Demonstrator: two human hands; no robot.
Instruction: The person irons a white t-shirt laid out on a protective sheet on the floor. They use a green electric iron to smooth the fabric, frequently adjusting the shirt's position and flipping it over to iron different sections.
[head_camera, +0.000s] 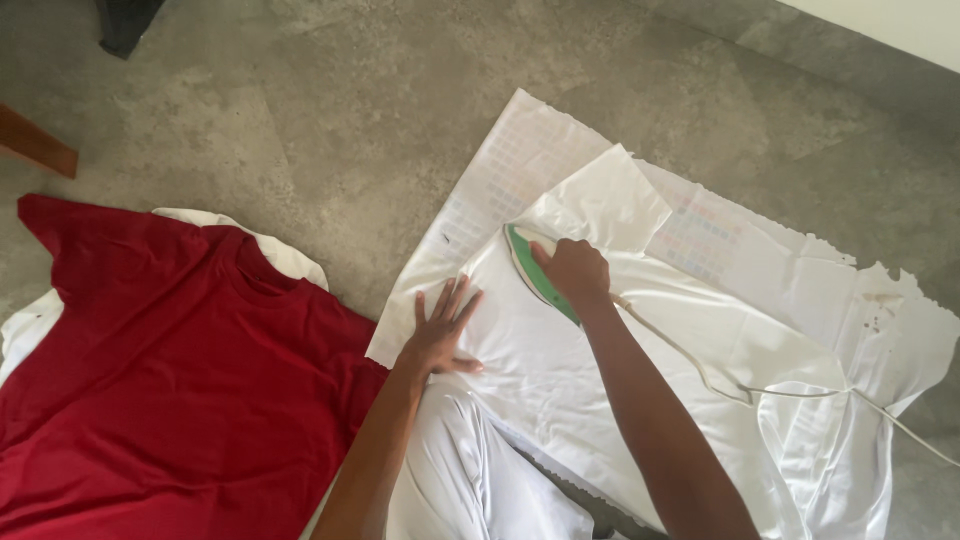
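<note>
Nearest to the person, both bare forearms reach out over a white garment (560, 370) spread flat on the grey stone floor (330, 110), w/ bunched white cloth lying between the arms at the garment's near edge. The left hand (440, 330) lies palm-down on the garment's left edge, fingers spread wide and flat, thumb out to the side, pressing the fabric. Just beyond and to the right of it, on the garment's upper part, the right hand (572, 272) is wrapped round the handle of a green-and-white iron (528, 262), fingers curled tight together over the top; the iron's sole is down on the cloth, its tip pointing away from the person. A pale cord (720, 378) runs from the iron's rear across the garment to its right side and off the edge of view. Under the garment is a white sheet (500, 180) w/ faint coloured grid squares and a ragged far-right edge, sticking out beyond the garment on the far and right sides. Left of the garment, touching the sheet's edge, a red T-shirt (170, 370) lies flat, neck toward the far side, w/ more white cloth (290, 255) showing from under its collar and left sleeve. Farther off to the left, a brown wooden piece (35, 145) and a dark object (125, 20) sit at the frame's edge.
</note>
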